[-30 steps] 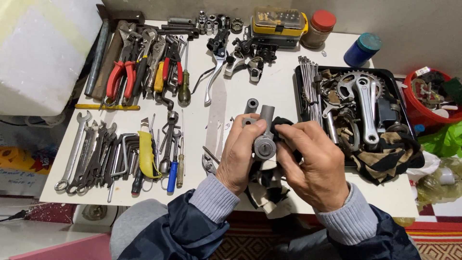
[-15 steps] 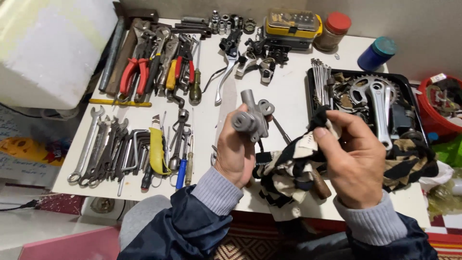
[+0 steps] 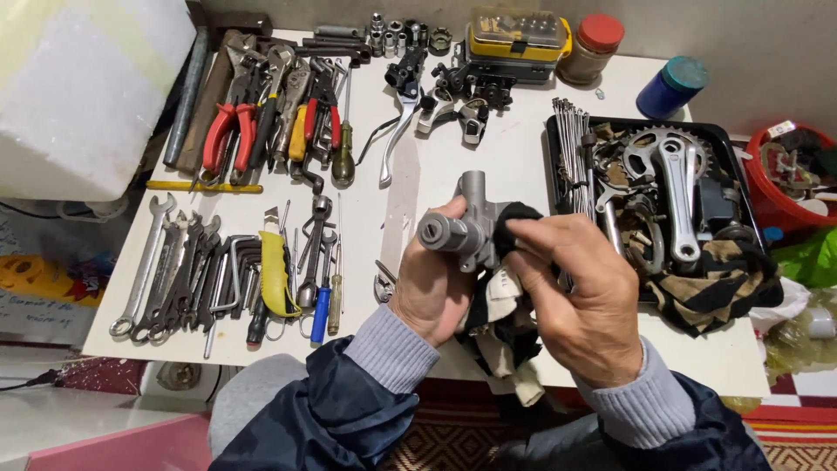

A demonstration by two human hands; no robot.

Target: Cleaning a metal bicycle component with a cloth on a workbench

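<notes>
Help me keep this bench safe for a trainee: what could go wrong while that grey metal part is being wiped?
The metal part is held in the left hand above the table's edge; a slip could drop it to the floor. The hanging cloth, pressed on by the right hand, might drag nearby screwdrivers off.

A matt grey cast-metal part (image 3: 466,228) meets a soft, grubby black-and-cream cloth (image 3: 510,296) above a smooth white table (image 3: 514,157), beside bare steel wrenches (image 3: 166,262), glossy red plastic-handled pliers (image 3: 228,135) and a black plastic tray (image 3: 558,131).
</notes>
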